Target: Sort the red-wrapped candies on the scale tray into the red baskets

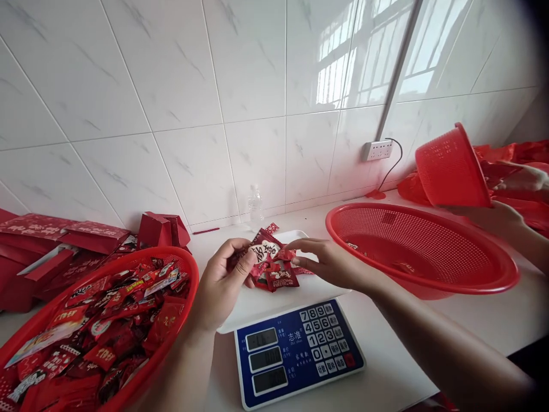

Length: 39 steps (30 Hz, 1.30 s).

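Note:
My left hand (pixel 227 280) is closed around several red snack packets (pixel 263 247) above the white tray (pixel 240 312) of a weighing scale (pixel 300 355). Its thumb presses on a packet with a pale label. My right hand (pixel 328 260) reaches in from the right, thumb and index fingertips closed on a small red packet (pixel 286 254) at the edge of the bunch. Another dark red packet (pixel 283 278) hangs or lies just below; its support is partly hidden. The scale's blue panel with keys and displays faces me.
On the left stands a red basket (pixel 195 280) full of red packets, with red boxes (pixel 94 237) behind it. A wide red basket (pixel 429 289) sits on the right. Beyond it, a co-worker's hand (pixel 506 217) holds a tilted red basket (pixel 446 166). A clear bottle (pixel 255 203) stands near the wall.

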Tool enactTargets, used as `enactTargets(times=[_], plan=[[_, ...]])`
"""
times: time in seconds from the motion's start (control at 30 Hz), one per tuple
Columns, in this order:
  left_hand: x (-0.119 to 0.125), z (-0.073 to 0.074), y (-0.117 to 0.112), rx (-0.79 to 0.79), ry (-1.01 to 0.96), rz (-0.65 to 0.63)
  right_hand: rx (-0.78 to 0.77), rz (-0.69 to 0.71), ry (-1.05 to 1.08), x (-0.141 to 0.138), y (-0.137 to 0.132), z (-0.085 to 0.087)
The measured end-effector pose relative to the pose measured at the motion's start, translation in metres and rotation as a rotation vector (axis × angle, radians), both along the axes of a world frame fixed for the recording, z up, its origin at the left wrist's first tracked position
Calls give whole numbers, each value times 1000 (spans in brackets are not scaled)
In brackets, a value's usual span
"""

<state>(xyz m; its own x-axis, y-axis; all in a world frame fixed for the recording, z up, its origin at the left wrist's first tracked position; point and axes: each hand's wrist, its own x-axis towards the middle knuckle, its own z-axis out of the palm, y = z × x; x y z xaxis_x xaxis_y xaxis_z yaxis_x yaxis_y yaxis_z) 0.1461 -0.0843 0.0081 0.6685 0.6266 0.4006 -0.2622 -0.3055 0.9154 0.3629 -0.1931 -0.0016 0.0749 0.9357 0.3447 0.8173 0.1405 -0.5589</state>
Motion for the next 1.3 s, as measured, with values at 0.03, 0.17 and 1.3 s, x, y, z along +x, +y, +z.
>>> enactTargets(times=[0.03, 0.17, 1.3], plan=[[1, -1, -1, 26, 23, 7, 40, 7, 24, -7, -4, 7], [1, 1, -10, 107, 62, 19, 184, 131, 189, -34, -12, 30], [-6, 16, -36, -103, -38, -308, 172, 355, 580, -62, -13, 22]])
